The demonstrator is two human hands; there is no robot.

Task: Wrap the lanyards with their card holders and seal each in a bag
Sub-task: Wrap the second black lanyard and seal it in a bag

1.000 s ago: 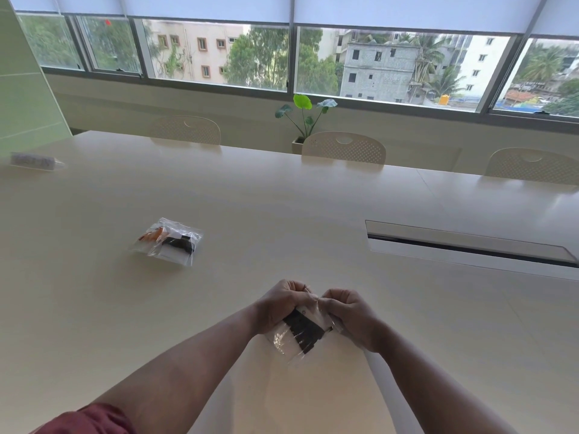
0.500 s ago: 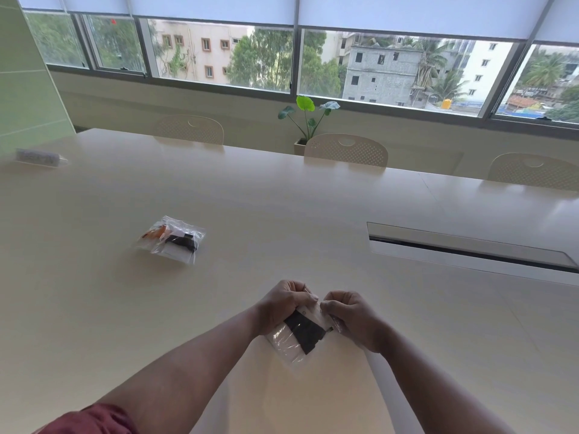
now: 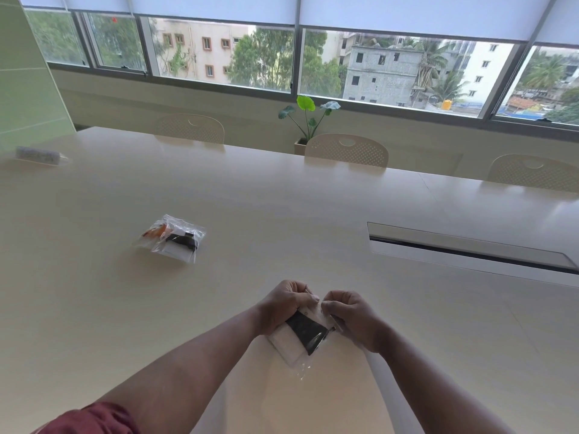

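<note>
Just above the pale table (image 3: 313,214), both hands hold a small clear bag (image 3: 294,346) with a black lanyard (image 3: 305,332) wound round a white card holder inside. My left hand (image 3: 282,303) pinches the bag's top edge at its left end. My right hand (image 3: 352,317) pinches the same edge at its right end, fingertips almost meeting the left's. The bag hangs tilted toward me. To the left on the table lie clear bags (image 3: 170,239) in an overlapping pile, one with an orange lanyard, one with a black lanyard and white card holder.
A recessed cable slot (image 3: 466,245) runs across the table at the right. A small pale object (image 3: 39,155) lies at the far left edge. Three chairs (image 3: 346,150) stand along the far side, with a potted plant (image 3: 308,120) behind them under the windows.
My hands have stayed in place on the bag's top edge. Their fingertips have drawn slightly apart along it. The view has tilted a little.
</note>
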